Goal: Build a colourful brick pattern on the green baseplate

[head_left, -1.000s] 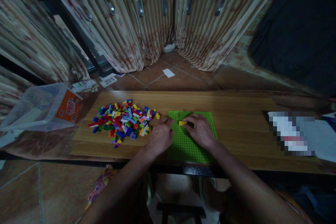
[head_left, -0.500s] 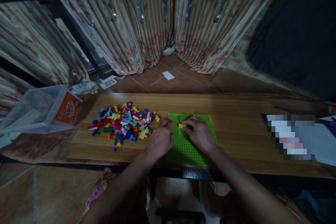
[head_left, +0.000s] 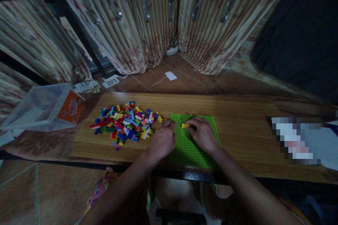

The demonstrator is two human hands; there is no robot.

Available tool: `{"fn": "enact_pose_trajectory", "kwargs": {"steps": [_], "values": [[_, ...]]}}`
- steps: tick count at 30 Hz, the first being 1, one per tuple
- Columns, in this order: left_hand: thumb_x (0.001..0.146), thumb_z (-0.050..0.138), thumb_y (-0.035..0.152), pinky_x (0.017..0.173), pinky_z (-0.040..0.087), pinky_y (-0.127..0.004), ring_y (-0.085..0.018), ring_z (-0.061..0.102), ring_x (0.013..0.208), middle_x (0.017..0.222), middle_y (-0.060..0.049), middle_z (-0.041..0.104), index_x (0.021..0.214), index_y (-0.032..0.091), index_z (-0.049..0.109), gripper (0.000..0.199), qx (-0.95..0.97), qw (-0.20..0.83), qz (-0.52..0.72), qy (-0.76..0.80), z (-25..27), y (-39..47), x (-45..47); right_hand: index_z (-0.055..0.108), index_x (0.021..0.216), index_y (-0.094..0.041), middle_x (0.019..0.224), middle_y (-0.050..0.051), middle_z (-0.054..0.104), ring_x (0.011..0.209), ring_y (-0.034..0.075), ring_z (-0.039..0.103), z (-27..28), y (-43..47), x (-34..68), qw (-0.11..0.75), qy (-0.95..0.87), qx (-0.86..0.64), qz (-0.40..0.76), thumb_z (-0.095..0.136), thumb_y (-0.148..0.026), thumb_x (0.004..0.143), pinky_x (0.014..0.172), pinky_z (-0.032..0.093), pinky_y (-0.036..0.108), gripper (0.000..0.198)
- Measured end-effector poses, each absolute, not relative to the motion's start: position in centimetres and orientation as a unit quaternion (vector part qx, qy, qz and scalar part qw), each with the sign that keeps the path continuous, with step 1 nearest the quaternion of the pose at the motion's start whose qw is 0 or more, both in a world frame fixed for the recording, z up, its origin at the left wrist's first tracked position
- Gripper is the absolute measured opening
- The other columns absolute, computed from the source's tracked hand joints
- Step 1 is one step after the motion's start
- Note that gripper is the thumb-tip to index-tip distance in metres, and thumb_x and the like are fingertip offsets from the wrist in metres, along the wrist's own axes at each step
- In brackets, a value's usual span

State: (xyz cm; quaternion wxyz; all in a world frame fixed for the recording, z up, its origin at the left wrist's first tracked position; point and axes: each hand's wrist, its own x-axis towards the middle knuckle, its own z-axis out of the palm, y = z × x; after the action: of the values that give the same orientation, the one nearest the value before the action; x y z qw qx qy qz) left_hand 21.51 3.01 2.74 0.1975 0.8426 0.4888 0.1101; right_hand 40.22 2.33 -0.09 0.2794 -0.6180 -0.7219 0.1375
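A green studded baseplate (head_left: 190,151) lies on the wooden table in front of me. My right hand (head_left: 202,133) is over the plate's upper part, its thumb and fingertips closed on a small yellow toy brick (head_left: 184,125). Whether the brick touches the studs, I cannot tell. At the plate's left edge rests my left hand (head_left: 164,135), palm down, fingers lying forward and slightly bent, with nothing visible in them. Just left of that hand spreads a pile of mixed coloured toy bricks (head_left: 123,124), with a few yellow ones nearest the fingers.
A clear plastic box (head_left: 39,107) with an orange label stands beyond the table's left end. At the right lie a blurred-out printed item (head_left: 293,144) and pale sheets (head_left: 330,147). The table's dark front edge (head_left: 195,176) runs beneath my forearms. Curtains hang behind.
The whole view has shifted slightly, so everything sits a little further right. My right hand still pinches the yellow brick over the plate, and my left hand stays at the plate's edge.
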Motion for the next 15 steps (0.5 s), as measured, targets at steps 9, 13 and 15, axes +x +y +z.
{"fn": "enact_pose_trajectory", "kwargs": {"steps": [9,13,15], "values": [[0.081,0.054,0.012,0.101,0.042,-0.033,-0.021,0.054,0.112,0.115,-0.008,0.057,0.116,0.018,0.053,0.036,0.847,0.188,0.110,0.484,2.69,3.03,21.52,0.070,0.089,-0.023,0.089,0.003,0.068,0.090,0.022,0.058,0.16,2.50,40.14,0.286,-0.717,-0.618,0.147,0.064,-0.019,0.080,0.086,0.042,0.037,0.011],[0.081,0.054,0.012,0.101,0.042,-0.033,-0.021,0.053,0.113,0.117,-0.008,0.056,0.118,0.018,0.052,0.037,0.849,0.184,0.110,0.483,2.67,3.02,21.49,0.071,0.088,-0.023,0.090,0.003,0.068,0.090,0.022,0.058,-0.06,2.52,40.18,0.296,-0.715,-0.616,0.148,0.065,-0.020,0.080,0.087,0.043,0.038,0.011],[0.081,0.054,0.012,0.101,0.042,-0.033,-0.022,0.053,0.114,0.117,-0.008,0.056,0.118,0.019,0.052,0.038,0.848,0.184,0.107,0.485,2.75,3.00,21.50,0.071,0.088,-0.023,0.090,0.003,0.068,0.091,0.021,0.058,-0.12,2.49,40.18,0.303,-0.713,-0.615,0.151,0.064,-0.020,0.081,0.087,0.042,0.038,0.011]]}}
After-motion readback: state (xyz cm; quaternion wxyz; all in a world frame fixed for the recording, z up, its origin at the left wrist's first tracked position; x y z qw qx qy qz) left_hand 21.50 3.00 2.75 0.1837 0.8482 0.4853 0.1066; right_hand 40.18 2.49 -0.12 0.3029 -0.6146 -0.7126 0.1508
